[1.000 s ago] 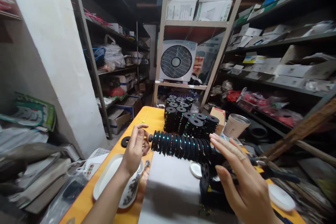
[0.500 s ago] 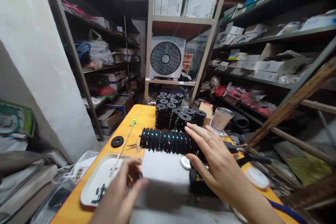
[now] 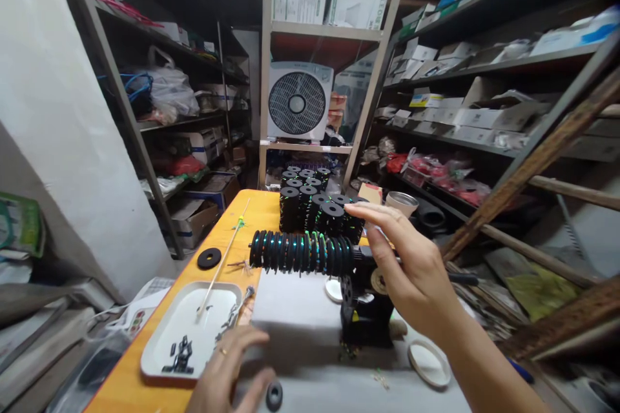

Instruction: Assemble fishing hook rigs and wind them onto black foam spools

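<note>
A horizontal black roller [image 3: 301,253] lined with many ridges or rings, with shiny green and blue bits between them, is mounted on a black stand [image 3: 365,319]. My right hand [image 3: 411,258] hovers beside the roller's right end, fingers stretched out, with nothing visible in it. Low on the left, my left hand [image 3: 232,364] is open, thumb and index finger apart. Just right of its thumb is a small black ring [image 3: 274,395] on the grey-white work surface [image 3: 310,377]. A white tray [image 3: 162,335] with small black pieces [image 3: 181,355] lies left of that hand.
Several black cylinders [image 3: 289,206] stand at the table's back. A flat black disc [image 3: 209,258] and a thin stick [image 3: 225,251] lie on the yellow table [image 3: 252,206]. A white lid [image 3: 430,362] is at right. Beyond are a box fan [image 3: 298,103] and loaded shelves.
My right hand has moved back from the roller's right end, exposing the stand. My left hand has dropped nearer to me and opened; the small black ring now shows by its thumb.
</note>
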